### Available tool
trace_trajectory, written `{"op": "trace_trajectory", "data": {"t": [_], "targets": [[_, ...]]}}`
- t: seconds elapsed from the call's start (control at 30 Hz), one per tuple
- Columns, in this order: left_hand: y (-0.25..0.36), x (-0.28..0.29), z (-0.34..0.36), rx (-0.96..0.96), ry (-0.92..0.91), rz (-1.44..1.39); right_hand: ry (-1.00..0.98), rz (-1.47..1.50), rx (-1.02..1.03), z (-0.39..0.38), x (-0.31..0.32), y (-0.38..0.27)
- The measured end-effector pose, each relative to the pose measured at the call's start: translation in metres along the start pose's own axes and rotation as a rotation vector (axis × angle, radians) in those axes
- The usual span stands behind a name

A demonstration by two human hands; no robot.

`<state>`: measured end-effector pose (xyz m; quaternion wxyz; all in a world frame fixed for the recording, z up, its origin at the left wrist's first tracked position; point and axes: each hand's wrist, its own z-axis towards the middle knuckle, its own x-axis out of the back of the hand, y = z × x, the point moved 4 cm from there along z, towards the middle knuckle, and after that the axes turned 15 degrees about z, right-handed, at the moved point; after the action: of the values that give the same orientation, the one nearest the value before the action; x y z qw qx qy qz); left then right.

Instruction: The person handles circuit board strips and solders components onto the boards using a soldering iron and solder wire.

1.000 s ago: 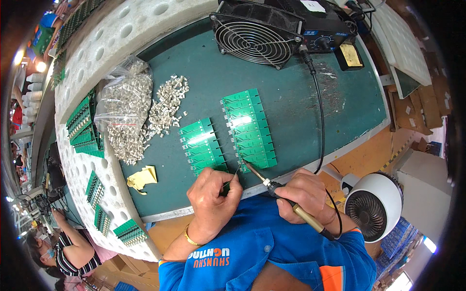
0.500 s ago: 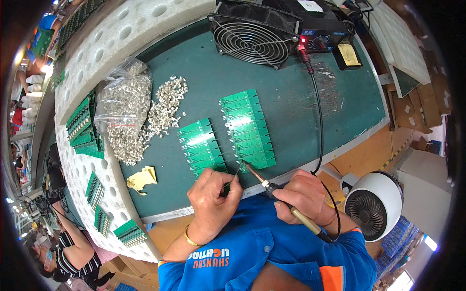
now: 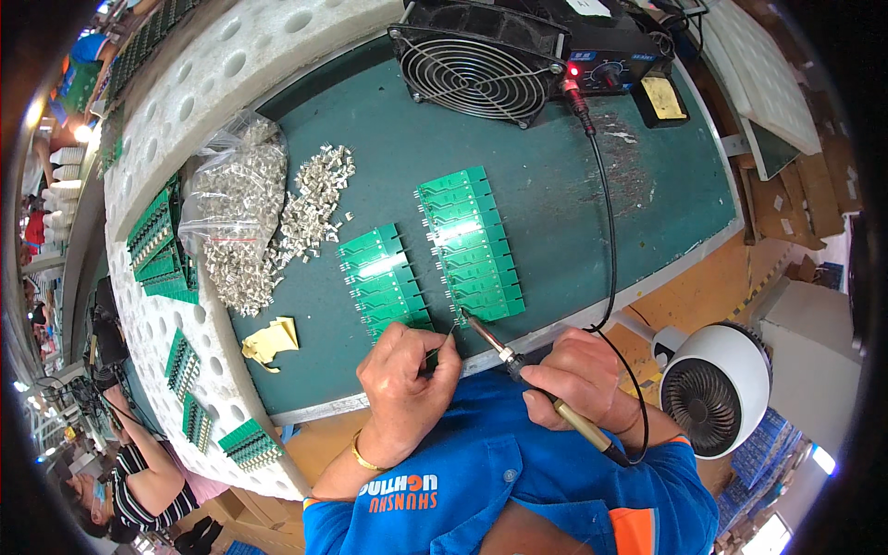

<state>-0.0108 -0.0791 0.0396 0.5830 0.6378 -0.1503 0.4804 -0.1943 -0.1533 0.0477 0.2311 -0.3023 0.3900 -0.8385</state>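
My right hand (image 3: 578,379) is closed round the handle of a soldering iron (image 3: 580,423). Its tip meets the near left corner of the right-hand green circuit board panel (image 3: 469,245), where small pins line the edge. Close to that tip, my left hand (image 3: 407,384) pinches a thin strand that looks like solder wire (image 3: 451,339); most of it is hidden by the fingers. A second, shorter green panel (image 3: 379,268) lies left of the first, its near end partly behind my left hand.
Loose small white connectors (image 3: 319,199) are heaped beside a clear plastic bag (image 3: 240,176) of them. White foam (image 3: 153,338) carries finished-looking boards (image 3: 250,446). A fan (image 3: 474,79) and soldering station (image 3: 606,72) stand at the back; the iron's cable (image 3: 606,213) crosses the right side. Yellow scrap (image 3: 270,340) lies left.
Both hands, the iron and the panels hold almost the same places. The whole view has shifted slightly. At the lower left, another person's head and arm have moved a little.
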Motion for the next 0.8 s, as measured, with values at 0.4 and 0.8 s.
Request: {"op": "trace_trajectory", "data": {"t": [0.4,0.8], "targets": [[-0.0008,-0.0009,0.0006,-0.012,0.009,0.009,0.026,0.018,0.008,-0.0018,-0.0005,0.0015],[-0.0008,-0.002,0.0021,-0.035,0.01,0.031,0.004,0.016,0.002,-0.001,-0.0003,0.001]]}}
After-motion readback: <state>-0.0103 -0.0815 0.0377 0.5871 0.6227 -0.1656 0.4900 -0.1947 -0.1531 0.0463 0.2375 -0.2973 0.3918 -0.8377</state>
